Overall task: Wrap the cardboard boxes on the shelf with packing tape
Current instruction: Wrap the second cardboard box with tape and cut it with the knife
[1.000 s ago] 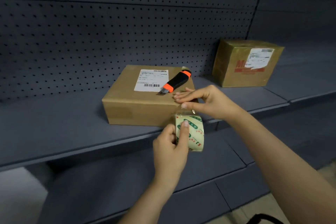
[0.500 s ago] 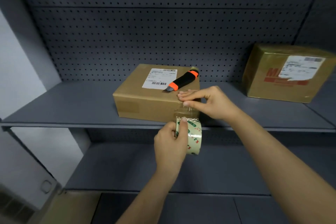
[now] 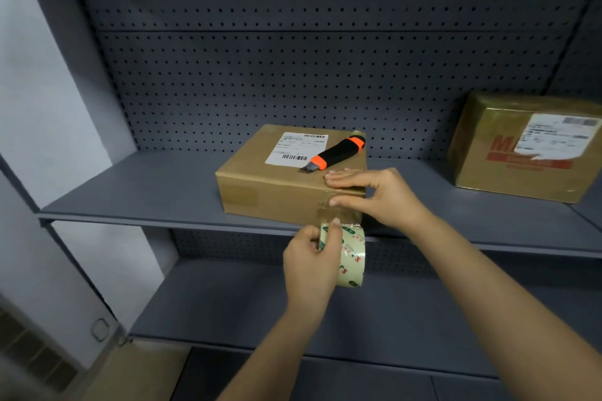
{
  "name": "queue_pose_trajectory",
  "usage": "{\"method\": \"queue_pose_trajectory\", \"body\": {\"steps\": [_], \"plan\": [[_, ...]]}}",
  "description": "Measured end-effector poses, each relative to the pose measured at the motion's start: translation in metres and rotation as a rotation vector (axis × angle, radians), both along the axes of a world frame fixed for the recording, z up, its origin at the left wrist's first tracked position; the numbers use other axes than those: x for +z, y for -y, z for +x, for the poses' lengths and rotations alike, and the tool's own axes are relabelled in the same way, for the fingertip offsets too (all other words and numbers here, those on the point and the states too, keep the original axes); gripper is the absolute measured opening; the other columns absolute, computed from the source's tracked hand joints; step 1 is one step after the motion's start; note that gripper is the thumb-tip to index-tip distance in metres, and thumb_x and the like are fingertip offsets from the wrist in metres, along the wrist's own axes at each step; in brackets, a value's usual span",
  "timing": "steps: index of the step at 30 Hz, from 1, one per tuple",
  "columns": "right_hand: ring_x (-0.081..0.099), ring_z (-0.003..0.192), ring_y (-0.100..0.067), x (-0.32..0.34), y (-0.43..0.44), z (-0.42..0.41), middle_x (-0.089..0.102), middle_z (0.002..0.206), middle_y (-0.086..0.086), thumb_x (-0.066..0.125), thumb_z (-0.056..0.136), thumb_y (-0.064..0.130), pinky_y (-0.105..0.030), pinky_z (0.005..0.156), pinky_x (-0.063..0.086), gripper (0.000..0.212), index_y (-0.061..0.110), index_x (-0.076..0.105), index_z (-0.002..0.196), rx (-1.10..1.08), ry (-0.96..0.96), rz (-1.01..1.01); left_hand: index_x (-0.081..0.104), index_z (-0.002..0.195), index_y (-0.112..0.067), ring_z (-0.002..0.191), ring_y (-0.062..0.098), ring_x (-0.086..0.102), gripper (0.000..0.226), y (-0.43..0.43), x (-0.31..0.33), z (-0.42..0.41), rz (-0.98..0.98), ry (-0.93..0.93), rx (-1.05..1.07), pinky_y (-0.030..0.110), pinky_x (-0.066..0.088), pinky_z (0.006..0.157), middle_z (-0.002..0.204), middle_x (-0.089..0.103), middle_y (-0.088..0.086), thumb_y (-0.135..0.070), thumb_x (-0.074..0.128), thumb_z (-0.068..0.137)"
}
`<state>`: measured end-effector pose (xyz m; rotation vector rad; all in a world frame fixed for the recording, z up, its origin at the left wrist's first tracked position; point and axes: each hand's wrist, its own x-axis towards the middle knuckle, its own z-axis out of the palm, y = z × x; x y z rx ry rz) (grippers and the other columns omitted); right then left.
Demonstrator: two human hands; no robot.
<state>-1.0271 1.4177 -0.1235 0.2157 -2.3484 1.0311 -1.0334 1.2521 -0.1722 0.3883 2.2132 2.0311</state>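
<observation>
A flat cardboard box [image 3: 260, 185] with a white label lies on the grey shelf [image 3: 146, 192]. A strip of clear tape runs from its top right corner down the front face to a tape roll [image 3: 350, 254]. My left hand [image 3: 309, 267] grips the roll just below the shelf's front edge. My right hand [image 3: 374, 195] lies over the box's front right corner, with straight fingers pressing the tape on top and the thumb pressing it on the front face. A second, taller box [image 3: 521, 146], shiny with tape, stands at the right.
An orange and black utility knife [image 3: 335, 153] lies on the flat box beside the label, blade out toward me. A perforated back panel [image 3: 293, 81] closes the shelf. A lower shelf [image 3: 228, 303] runs underneath. A pale wall stands at the left.
The view has swung left and closer. The roll has been drawn lower, leaving more tape down the box's front. My right thumb has come down onto the front face.
</observation>
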Motion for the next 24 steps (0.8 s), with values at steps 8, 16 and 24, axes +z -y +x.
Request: {"method": "queue_pose_trajectory", "body": {"steps": [8, 16, 24], "plan": [[0.065, 0.111, -0.007, -0.015, 0.0, -0.007, 0.073, 0.108, 0.0, 0.084, 0.074, 0.01, -0.034, 0.104, 0.048, 0.03, 0.008, 0.076, 0.103, -0.052, -0.162, 0.044, 0.053, 0.104, -0.023, 0.064, 0.005, 0.062, 0.032, 0.005, 0.017, -0.015, 0.109, 0.101, -0.089, 0.016, 0.046, 0.055, 0.077, 0.063, -0.003, -0.049, 0.063, 0.09], [0.063, 0.115, -0.007, -0.015, -0.001, -0.007, 0.073, 0.11, 0.0, 0.077, 0.082, 0.014, -0.032, 0.105, 0.047, 0.025, 0.008, 0.075, 0.105, -0.033, -0.194, 0.133, 0.06, 0.102, -0.028, 0.085, 0.019, 0.069, 0.019, 0.006, 0.007, -0.011, 0.187, 0.204, -0.172, 0.03, 0.053, 0.064, 0.093, 0.066, 0.002, -0.043, 0.064, 0.091], [0.052, 0.128, -0.003, -0.004, -0.01, -0.002, 0.062, 0.131, 0.004, 0.071, 0.089, 0.017, -0.027, 0.117, 0.029, 0.036, 0.012, 0.066, 0.124, 0.026, -0.033, 0.272, 0.059, 0.101, -0.021, 0.066, 0.012, 0.067, 0.014, 0.006, 0.01, -0.007, 0.248, 0.151, -0.186, 0.022, 0.05, 0.052, 0.069, 0.068, -0.003, -0.033, 0.062, 0.095]]}}
